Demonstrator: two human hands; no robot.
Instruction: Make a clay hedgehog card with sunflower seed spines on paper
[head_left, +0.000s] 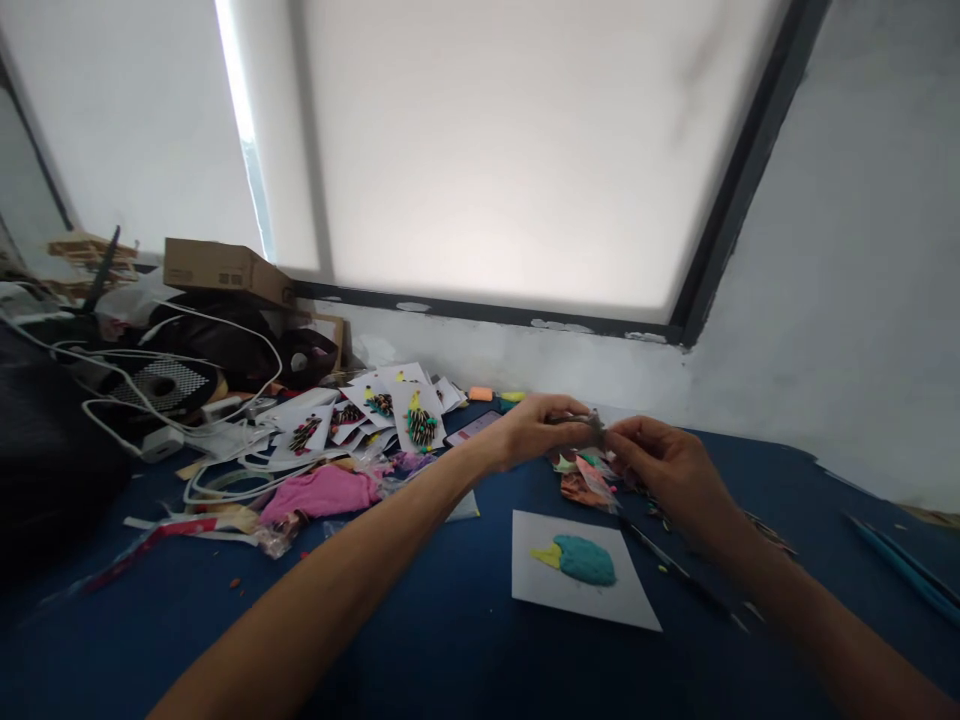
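My left hand (536, 428) and my right hand (660, 462) meet above a blue table (420, 640), pinching a small dark piece of clay (592, 422) between their fingertips. Below them lies a white card (581, 572) with a teal clay shape (585, 560) and a small yellow bit on it. Scraps of coloured clay and clear wrappers (589, 485) sit just under my hands. A thin dark tool (675, 570) lies on the table to the right of the card.
A pile of white cards with spiky clay figures (397, 405) lies at the back left, beside a pink lump (322, 492), white cables (187, 420), a cardboard box (225, 268) and a phone (472, 427). Blue sticks (907, 570) lie at far right. A frosted window is behind.
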